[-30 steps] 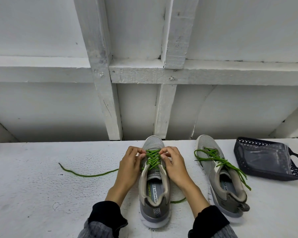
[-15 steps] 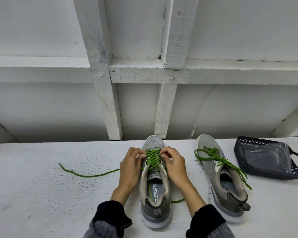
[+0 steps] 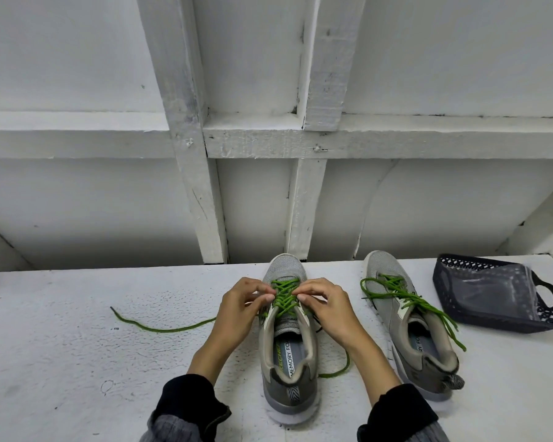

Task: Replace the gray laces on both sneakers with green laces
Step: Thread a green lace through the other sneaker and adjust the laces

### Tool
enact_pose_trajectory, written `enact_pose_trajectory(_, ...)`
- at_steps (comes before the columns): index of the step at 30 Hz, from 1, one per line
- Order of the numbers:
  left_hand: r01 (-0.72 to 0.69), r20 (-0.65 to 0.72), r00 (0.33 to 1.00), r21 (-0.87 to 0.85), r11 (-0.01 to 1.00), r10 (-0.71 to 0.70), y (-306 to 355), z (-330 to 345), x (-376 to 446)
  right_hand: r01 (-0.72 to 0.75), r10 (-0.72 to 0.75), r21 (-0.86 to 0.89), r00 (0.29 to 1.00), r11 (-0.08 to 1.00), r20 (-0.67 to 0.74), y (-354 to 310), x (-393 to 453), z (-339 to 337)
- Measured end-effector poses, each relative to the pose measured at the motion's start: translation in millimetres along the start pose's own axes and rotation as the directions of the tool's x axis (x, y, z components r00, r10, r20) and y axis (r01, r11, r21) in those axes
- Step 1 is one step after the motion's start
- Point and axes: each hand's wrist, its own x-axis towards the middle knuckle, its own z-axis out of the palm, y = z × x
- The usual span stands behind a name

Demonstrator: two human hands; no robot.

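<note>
Barely anything's shifted, both hands stay on the crossings.
Left hand [image 3: 237,309] and right hand [image 3: 328,306] pinch the green lace [image 3: 284,296]: soft, floppy, grab near eyelets.

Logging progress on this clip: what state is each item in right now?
Near sneaker: green lace threaded, ends loose on table.
Far sneaker: green-laced, untied.
Left hand: pinching the lacing.
Right hand: pinching the lacing.
Basket: tipped on its side.

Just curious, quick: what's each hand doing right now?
Left hand: pinches the green lace on the middle sneaker.
Right hand: pinches the same lace.
</note>
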Motion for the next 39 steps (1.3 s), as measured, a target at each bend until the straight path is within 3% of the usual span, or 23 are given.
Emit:
enact_pose_trajectory(10,-0.094,0.069,0.994,0.114,0.989,0.087,-3.7,-4.6,3.1,0.014,-0.014,-0.067,1.0,0.998,0.002,-4.7,-2.3,0.5)
enact_pose_trajectory(17,-0.139,0.094,0.989,0.34,0.93,0.113,-4.1,-5.1,1.0,0.026,-0.028,-0.106,1.0,0.994,-0.009,-2.6,-3.7,3.1)
enact_pose_trajectory(24,-0.118,0.089,0.992,0.351,0.929,0.093,-1.5,-5.5,0.0,0.027,-0.029,-0.122,0.999,0.992,-0.02,-1.6,-4.4,6.7)
enact_pose_trajectory(29,-0.124,0.122,0.988,0.26,0.958,0.095,0.9,-1.1,-0.9,0.037,-0.041,-0.166,0.999,0.985,-0.023,1.5,-3.7,8.9)
enact_pose_trajectory(39,-0.162,0.067,0.987,0.364,0.917,0.147,4.3,-0.8,-6.7,0.114,-0.119,-0.182,0.993,0.977,-0.019,-1.5,-10.8,13.5)
